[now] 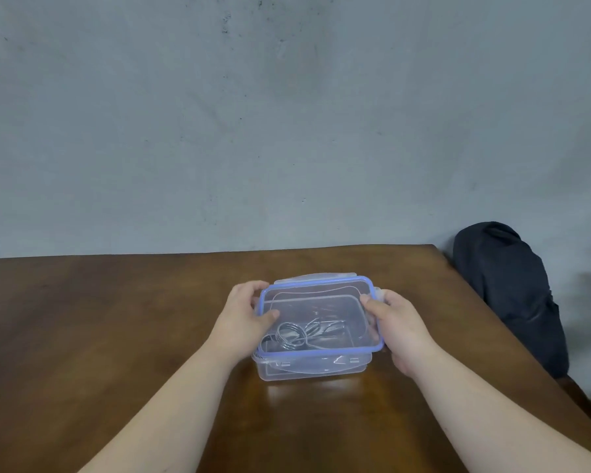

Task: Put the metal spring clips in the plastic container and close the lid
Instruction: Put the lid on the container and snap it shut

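A clear plastic container (pixel 313 368) stands on the brown wooden table (pixel 99 329). Its clear lid (pixel 318 295) with a blue rim lies on top of it, slightly askew, with latch flaps sticking out at the far side. Through the lid I see metal spring clips (pixel 292 334) lying inside the container. My left hand (pixel 244 310) grips the lid's left edge, thumb on top. My right hand (pixel 398 324) grips the lid's right edge, thumb on top and fingers round the side flap.
A dark bag or cloth bundle (pixel 512 295) sits beyond the table's right edge. A grey wall rises behind the table's far edge. The table's right edge runs diagonally toward the lower right.
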`<state>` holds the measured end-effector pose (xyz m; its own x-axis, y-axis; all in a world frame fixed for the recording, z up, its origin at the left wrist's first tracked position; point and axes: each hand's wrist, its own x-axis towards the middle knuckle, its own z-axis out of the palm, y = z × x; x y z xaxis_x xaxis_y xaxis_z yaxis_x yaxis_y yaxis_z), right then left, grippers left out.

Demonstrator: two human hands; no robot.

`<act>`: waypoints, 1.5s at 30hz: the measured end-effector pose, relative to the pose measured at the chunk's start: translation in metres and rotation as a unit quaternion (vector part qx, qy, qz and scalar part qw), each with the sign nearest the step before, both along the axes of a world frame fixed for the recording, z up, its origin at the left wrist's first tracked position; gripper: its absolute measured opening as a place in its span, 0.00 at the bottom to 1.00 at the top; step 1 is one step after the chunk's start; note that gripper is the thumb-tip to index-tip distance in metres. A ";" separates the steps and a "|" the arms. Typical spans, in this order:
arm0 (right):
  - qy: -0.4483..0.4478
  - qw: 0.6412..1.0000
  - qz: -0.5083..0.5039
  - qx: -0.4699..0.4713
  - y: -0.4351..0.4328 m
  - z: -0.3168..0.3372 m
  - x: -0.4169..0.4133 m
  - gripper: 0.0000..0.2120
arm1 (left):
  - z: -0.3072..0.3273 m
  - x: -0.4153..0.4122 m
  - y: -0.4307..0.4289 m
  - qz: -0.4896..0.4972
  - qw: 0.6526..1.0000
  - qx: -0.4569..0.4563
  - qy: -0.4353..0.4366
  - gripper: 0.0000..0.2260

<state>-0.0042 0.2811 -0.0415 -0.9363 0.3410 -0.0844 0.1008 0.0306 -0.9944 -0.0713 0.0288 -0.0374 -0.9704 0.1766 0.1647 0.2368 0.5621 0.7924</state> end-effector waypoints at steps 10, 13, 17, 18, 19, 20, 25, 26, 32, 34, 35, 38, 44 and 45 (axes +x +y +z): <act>-0.145 0.936 -0.062 0.314 -0.005 -0.007 -0.021 0.24 | -0.003 -0.007 0.001 0.053 0.996 0.049 -0.061 0.17; -0.195 0.912 -0.053 0.356 -0.004 -0.013 -0.024 0.28 | -0.010 -0.006 0.004 0.055 0.996 0.017 -0.064 0.13; -0.211 0.900 -0.022 0.381 -0.003 -0.013 -0.028 0.28 | -0.018 -0.006 0.001 0.073 0.995 0.011 -0.071 0.09; -0.210 0.900 -0.010 0.382 -0.004 -0.012 -0.029 0.27 | -0.019 -0.006 0.001 0.073 0.994 0.010 -0.077 0.10; -0.205 0.901 0.002 0.381 -0.004 -0.013 -0.030 0.27 | -0.020 -0.005 0.001 0.072 0.994 0.000 -0.082 0.12; -0.198 0.904 0.013 0.380 -0.004 -0.013 -0.031 0.26 | -0.020 -0.004 0.003 0.068 0.994 -0.018 -0.086 0.14; -0.181 0.887 0.069 0.420 -0.006 -0.010 -0.036 0.24 | -0.021 -0.005 0.016 0.056 0.982 -0.158 -0.090 0.22; -0.184 0.884 0.076 0.423 -0.007 -0.008 -0.037 0.24 | -0.020 -0.006 0.016 0.058 0.978 -0.172 -0.101 0.23; -0.187 0.898 0.097 0.387 -0.009 -0.011 -0.039 0.30 | -0.025 0.003 0.012 0.061 0.977 -0.150 -0.137 0.18; -0.182 0.895 0.114 0.391 -0.010 -0.007 -0.040 0.32 | -0.026 0.001 0.010 0.056 0.974 -0.183 -0.124 0.23; -0.176 0.892 0.127 0.397 -0.011 -0.005 -0.040 0.31 | -0.025 0.001 0.010 0.043 0.971 -0.211 -0.108 0.25; -0.164 0.878 0.154 0.423 -0.013 0.000 -0.042 0.28 | -0.019 -0.003 0.011 -0.023 0.931 -0.361 -0.043 0.22; -0.161 0.852 0.160 0.472 -0.016 0.006 -0.048 0.28 | -0.013 -0.003 0.012 -0.018 0.909 -0.416 -0.035 0.19; -0.161 0.853 0.160 0.471 -0.016 0.007 -0.048 0.28 | -0.015 -0.003 0.011 -0.007 0.926 -0.373 -0.052 0.20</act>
<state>-0.0527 0.2649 -0.0349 -0.9741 0.1309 -0.1843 0.2005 0.8771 -0.4364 -0.0748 0.0398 -0.0520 -0.9709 0.2168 -0.1021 0.1930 0.9599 0.2036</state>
